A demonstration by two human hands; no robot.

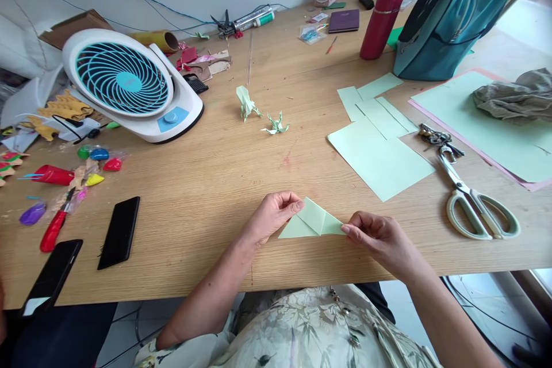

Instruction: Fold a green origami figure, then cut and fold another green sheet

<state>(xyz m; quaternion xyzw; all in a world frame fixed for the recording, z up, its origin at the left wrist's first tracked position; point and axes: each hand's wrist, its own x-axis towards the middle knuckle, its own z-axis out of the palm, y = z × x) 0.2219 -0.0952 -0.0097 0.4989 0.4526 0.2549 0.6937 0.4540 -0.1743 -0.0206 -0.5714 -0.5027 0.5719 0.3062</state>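
Observation:
Between my hands is a piece of pale green paper (308, 223), folded into a roughly triangular shape with creased flaps. My left hand (276, 214) pinches its upper left edge between thumb and fingers. At the right-hand corner, my right hand (374, 236) grips the tip the same way. The paper is held just over the table's near edge. Farther back stand two small folded green paper figures (246, 103), one taller and one low with pointed limbs (276, 124). Flat green paper sheets (382, 158) lie to the right, some overlapping.
Scissors (478, 207) and keys (440, 139) lie right. A red bottle (382, 26) and teal bag (444, 23) stand behind. At left are a white fan (129, 86), two black phones (119, 233), a red-handled knife (54, 231) and clay lumps. Another person's leg shows lower left.

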